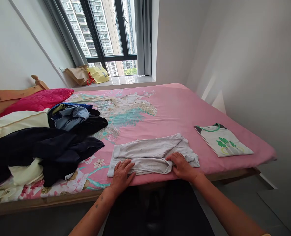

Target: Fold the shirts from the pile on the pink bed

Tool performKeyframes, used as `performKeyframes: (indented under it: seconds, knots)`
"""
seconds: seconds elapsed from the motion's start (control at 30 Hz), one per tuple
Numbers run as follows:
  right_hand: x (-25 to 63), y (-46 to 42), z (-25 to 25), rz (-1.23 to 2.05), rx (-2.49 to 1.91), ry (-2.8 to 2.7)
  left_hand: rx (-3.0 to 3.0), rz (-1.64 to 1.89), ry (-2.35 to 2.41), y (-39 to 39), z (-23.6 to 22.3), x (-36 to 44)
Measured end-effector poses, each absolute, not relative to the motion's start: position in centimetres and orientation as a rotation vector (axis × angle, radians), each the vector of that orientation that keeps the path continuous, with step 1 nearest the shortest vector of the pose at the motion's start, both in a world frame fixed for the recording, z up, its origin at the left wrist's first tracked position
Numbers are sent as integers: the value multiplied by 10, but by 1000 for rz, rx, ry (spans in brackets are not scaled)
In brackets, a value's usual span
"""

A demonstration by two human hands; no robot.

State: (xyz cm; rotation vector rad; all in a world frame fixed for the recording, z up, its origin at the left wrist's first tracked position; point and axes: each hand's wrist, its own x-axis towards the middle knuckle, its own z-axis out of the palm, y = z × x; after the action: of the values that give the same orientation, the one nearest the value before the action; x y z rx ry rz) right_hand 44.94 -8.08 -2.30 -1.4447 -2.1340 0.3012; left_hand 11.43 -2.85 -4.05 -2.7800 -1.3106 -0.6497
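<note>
A light grey garment [145, 147] lies on the pink bedsheet near the bed's front edge, laid long from left to right with one strip folded along its near side. A ribbed band shows at its left end; I cannot tell for certain whether it is trousers or a top. My left hand [122, 172] rests flat on the near left end, fingers stretched out. At the right, my right hand [181, 165] has its fingers bent around the fabric where the near strip ends. Further right lies a folded white T-shirt [227, 142] with a green neckline and green print.
Dark and pale clothes [49, 144] are heaped on the bed's left side, by a magenta pillow [40, 100] and wooden headboard [12, 95]. A brown paper bag [77, 74] and a yellow bag [98, 74] stand on the windowsill. A wall [258, 82] borders the right.
</note>
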Motion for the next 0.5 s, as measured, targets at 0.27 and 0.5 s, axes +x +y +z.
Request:
performKeyframes:
  seconds: [0.27, 0.5]
  knots:
    - [449, -98, -38, 188, -1428, -2090, -2746, -609, -1372, -31, -36, 117]
    - [450, -94, -35, 185, -1440, -2104, -2853, -458, -1450, -20, -23, 108]
